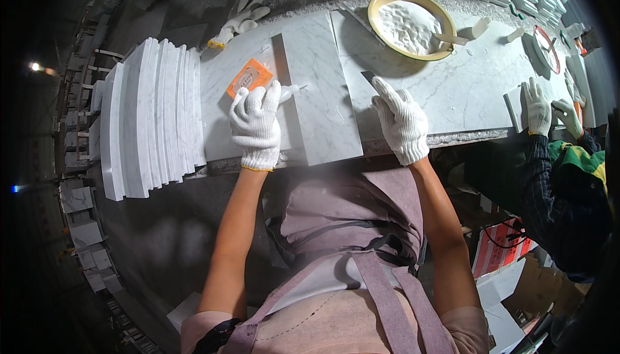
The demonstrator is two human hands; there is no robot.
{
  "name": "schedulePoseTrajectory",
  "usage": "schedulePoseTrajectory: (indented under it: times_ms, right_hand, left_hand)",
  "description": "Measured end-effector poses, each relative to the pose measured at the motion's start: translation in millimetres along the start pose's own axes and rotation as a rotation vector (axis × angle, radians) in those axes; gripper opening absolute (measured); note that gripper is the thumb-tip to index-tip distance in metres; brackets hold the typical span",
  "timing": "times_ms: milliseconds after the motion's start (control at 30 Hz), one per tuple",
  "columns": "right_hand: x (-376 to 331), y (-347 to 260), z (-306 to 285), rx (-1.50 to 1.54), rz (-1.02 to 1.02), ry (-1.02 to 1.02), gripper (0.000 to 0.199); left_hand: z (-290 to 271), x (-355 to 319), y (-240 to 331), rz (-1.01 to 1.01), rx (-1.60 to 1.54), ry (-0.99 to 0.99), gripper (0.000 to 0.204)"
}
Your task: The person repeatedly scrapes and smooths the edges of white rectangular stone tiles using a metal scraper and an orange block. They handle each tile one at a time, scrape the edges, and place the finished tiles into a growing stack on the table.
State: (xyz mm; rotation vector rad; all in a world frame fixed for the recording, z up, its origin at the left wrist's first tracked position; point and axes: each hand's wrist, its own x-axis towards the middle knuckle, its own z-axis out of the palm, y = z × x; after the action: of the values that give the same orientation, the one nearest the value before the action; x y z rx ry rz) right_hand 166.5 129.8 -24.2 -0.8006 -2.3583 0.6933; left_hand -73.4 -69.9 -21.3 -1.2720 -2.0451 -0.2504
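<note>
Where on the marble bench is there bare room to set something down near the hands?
Bare slab lies right of the right hand, below the yellow bowl and short of the co-worker's gloved hands. A smaller patch sits above the orange packet, under the spare gloves. The stacked curved marble pieces crowd the left end.

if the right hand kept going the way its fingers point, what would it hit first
The right hand points up and left along the marble slab. The first thing in that line looks like the dark blade at its fingertips, then the raised marble tile; depth is unclear.

Gloved left hand [256, 124] and right hand [402, 121] (both white-gloved) press marble slab [321, 95].
</note>
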Motion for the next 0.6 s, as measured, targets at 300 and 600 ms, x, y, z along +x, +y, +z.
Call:
schedulePoseTrajectory:
  times_ms: [300,600]
  right_hand:
    - [0,3,2,0.028,0.045,-0.042,0.045]
    - [3,-7,-19,0.568,0.328,0.005,0.045]
  left_hand:
    - [5,-2,1,-0.056,-0.02,-0.002,0.045]
    - [2,-8,11,-0.334,-0.194,-0.132,0.054]
